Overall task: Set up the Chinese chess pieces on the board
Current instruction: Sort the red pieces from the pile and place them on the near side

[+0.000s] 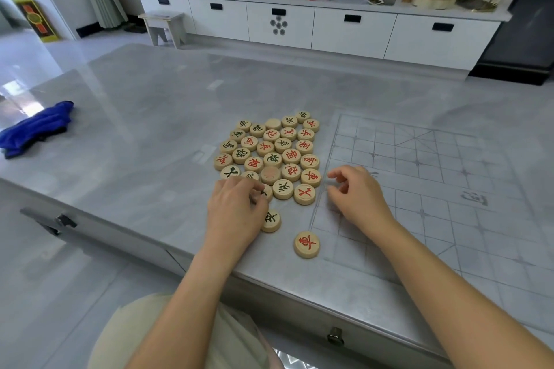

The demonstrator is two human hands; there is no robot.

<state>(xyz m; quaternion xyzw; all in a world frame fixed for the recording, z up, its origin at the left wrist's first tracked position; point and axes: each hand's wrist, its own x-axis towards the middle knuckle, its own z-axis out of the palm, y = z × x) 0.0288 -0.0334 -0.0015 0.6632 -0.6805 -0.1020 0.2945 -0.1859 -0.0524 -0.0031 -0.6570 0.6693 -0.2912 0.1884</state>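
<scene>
Though barely begun, setup centred on pile of pieces (269,156), packed tight just left of board (449,189); no piece seen on the grid. Left hand (236,210) laid over pile's near-left corner, fingers curled down onto a black-lettered piece (265,193), apparently pinching it, grip partly hidden by knuckles. Right hand (356,195) just right of pile, fingers loosely curled, nothing held. Two strays on near side of pile: black-lettered disc (270,220) just beside left hand, red chariot piece (306,244) further toward viewer, below pile's near-right corner. Key relation: pinched piece at pile's left, grid away to the right across pile. Round discs, no long axis, any pinch angle fine. Red chariot probably easier for right hand. Risk: nudging packed neighbours on lift.
</scene>
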